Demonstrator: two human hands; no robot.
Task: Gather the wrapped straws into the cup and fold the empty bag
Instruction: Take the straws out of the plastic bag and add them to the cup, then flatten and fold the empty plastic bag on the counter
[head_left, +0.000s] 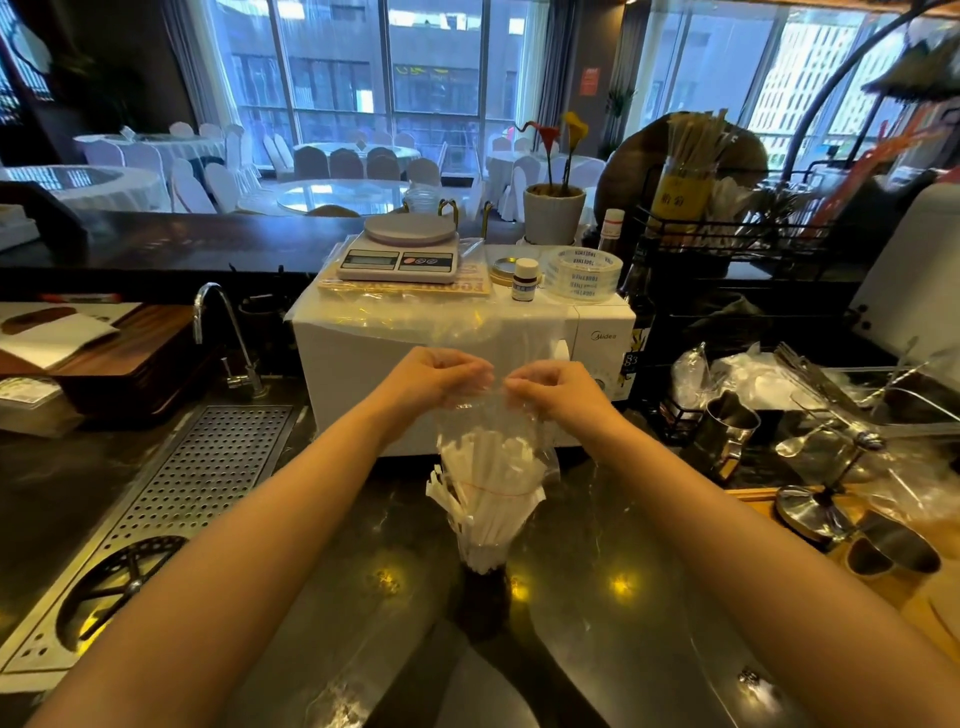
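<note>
I hold the clear bag (493, 415) by its top edge, left hand (431, 376) and right hand (553, 387) each pinching the film just beside the other, above the dark bench (597, 597). The straws (491, 488), bundled by a thin red band, stand upright with their lower ends in the cup (480, 564), which sits on the bench in front of the microwave (363, 353). The bag sheathes only their upper part. A few straws splay out on the left, outside the film.

Step in hand, as I judge it: strip the bag off the straws. Procedure: lift straight up, hands level, so the film slides along the wrappers. Pull slowly; a sideways tug could tip the narrow cup. Once clear, tuck the splayed straws in
</note>
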